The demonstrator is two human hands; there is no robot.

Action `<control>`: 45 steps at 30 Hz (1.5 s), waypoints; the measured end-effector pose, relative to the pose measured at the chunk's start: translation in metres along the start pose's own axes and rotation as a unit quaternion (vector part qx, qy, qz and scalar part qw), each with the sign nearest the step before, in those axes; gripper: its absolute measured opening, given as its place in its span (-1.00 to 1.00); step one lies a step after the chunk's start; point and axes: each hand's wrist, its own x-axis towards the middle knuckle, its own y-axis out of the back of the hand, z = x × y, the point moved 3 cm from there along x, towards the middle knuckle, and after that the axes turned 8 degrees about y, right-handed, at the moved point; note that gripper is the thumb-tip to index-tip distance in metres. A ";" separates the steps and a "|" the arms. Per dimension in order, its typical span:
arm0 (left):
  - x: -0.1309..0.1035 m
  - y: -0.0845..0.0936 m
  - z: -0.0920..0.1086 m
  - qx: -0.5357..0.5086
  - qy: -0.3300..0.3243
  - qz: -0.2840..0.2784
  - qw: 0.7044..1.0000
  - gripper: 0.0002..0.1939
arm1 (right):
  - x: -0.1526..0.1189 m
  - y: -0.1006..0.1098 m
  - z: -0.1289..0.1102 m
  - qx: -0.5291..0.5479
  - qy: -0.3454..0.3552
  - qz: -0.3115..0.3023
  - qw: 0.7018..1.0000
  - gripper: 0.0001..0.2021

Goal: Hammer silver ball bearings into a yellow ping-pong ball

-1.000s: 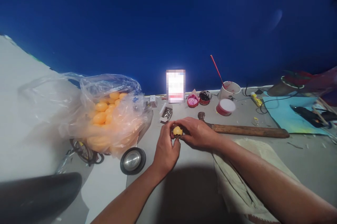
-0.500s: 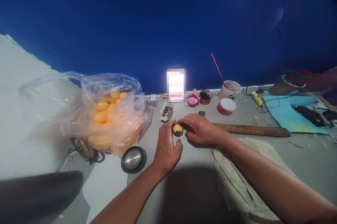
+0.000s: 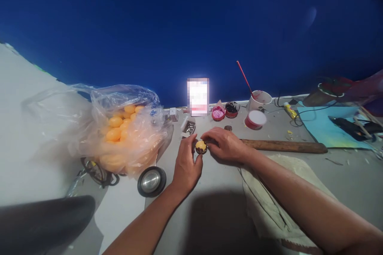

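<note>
A small yellow ball point(image 3: 200, 146) with a dark, jagged-edged base sits low over the grey tabletop, between my two hands. My left hand point(image 3: 188, 165) curls about its left side, with the thumb tip against the lower edge and the fingers along the far left. From the other side my right hand point(image 3: 224, 145) has its bent fingertips on the right rim, its thumb partly hidden under the hand. Just beyond them lies a small open box point(image 3: 189, 126) of shiny metal bits. A wooden handle point(image 3: 284, 146) reaches out from behind my right wrist, near a dark metal piece point(image 3: 228, 128).
A clear plastic bag point(image 3: 134, 127) of yellow egg-shaped pieces fills the left, near a round black-rimmed metal lid point(image 3: 151, 181). Paint cups point(image 3: 255, 120), a brush point(image 3: 244, 75) and a bright screen point(image 3: 198, 96) stand at the back. A cloth point(image 3: 269, 199) lies under my right forearm.
My left thumb has closed in against the yellow ball. The ball has turned slightly, showing its dark jagged edge differently. My right hand stays at its right side.
</note>
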 end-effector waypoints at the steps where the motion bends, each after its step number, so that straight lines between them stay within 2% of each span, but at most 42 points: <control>1: 0.000 0.000 -0.001 0.006 0.001 -0.005 1.000 -0.39 | 0.000 0.000 -0.001 -0.009 0.000 -0.012 1.000 -0.71; 5: 0.000 0.000 0.000 0.036 -0.007 -0.012 0.999 -0.48 | 0.000 -0.002 -0.002 -0.051 0.005 -0.045 0.998 -0.73; 8: 0.001 0.001 0.003 0.029 -0.018 -0.029 0.999 -0.65 | 0.001 -0.004 -0.002 -0.071 0.018 -0.071 0.995 -0.77; 10: 0.002 0.002 0.004 0.011 -0.011 -0.034 0.999 -0.73 | 0.001 -0.004 -0.002 -0.054 0.023 -0.068 0.996 -0.79; 15: 0.002 0.004 0.002 -0.028 0.057 -0.033 0.997 -0.66 | 0.002 0.002 -0.002 0.078 0.002 0.017 0.997 -0.82; 18: 0.002 0.004 0.001 -0.039 0.068 -0.041 0.996 -0.64 | 0.003 0.004 -0.005 0.144 -0.012 0.056 0.988 -0.84; 22: 0.002 0.004 0.003 -0.004 0.043 -0.029 0.999 -0.61 | 0.003 0.006 -0.002 0.121 -0.045 0.093 0.987 -0.84; 24: 0.003 0.004 0.004 0.020 0.025 -0.022 0.999 -0.60 | 0.002 0.005 0.001 0.072 -0.053 0.074 0.993 -0.85; 26: 0.003 0.004 0.005 0.033 0.012 -0.022 0.999 -0.62 | 0.002 0.002 0.005 0.024 -0.046 0.021 0.998 -0.84; 28: 0.002 0.004 0.005 0.029 0.007 -0.021 0.999 -0.65 | 0.001 0.000 0.005 -0.007 -0.017 -0.033 0.999 -0.81; 31: 0.002 0.004 0.004 -0.007 0.015 -0.032 0.999 -0.66 | 0.001 -0.001 0.001 -0.024 0.021 -0.070 0.997 -0.75; 34: 0.002 0.003 0.001 -0.039 0.043 -0.041 0.997 -0.58 | 0.001 -0.001 -0.001 -0.039 0.019 -0.075 0.996 -0.75; 37: 0.002 0.004 0.002 -0.039 0.054 -0.023 0.997 -0.54 | 0.001 -0.002 0.000 -0.062 -0.008 -0.065 0.996 -0.75; 42: 0.002 0.008 0.008 0.005 0.005 -0.002 1.000 -0.60 | 0.000 -0.002 0.001 -0.042 -0.006 -0.051 0.998 -0.67; 45: 0.001 0.009 0.006 0.047 -0.012 0.030 0.998 -0.60 | 0.000 -0.003 0.003 -0.032 -0.006 -0.042 0.999 -0.69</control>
